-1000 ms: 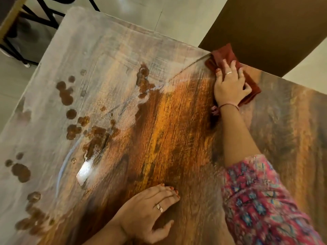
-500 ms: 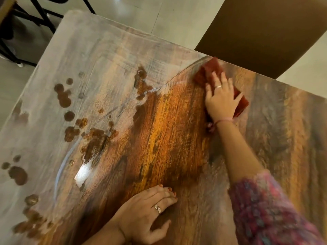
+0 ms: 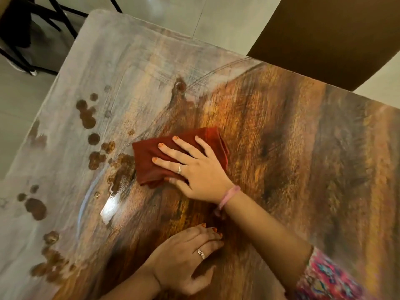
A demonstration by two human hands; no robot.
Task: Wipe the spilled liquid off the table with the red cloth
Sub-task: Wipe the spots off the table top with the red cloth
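Note:
The folded red cloth [image 3: 151, 161] lies flat near the middle of the glossy wood-grain table [image 3: 292, 148]. My right hand [image 3: 194, 167] presses down on it with straight, spread fingers. Just left of the cloth sit brown puddles of spilled liquid [image 3: 121, 167], and more drops [image 3: 87, 118] run along the table's left side down to the near left corner [image 3: 49, 263]. A single drop [image 3: 179, 85] remains toward the far edge. My left hand [image 3: 184, 260] rests flat on the table near the front, holding nothing.
A brown chair back [image 3: 337, 33] stands beyond the table's far right edge. Black metal chair legs [image 3: 28, 29] are on the tiled floor at the upper left. The table's left edge drops off to the floor.
My right hand has swept the cloth from the table's far edge toward the middle, up to the puddles. The smear below the far drop is gone. My left hand stayed put.

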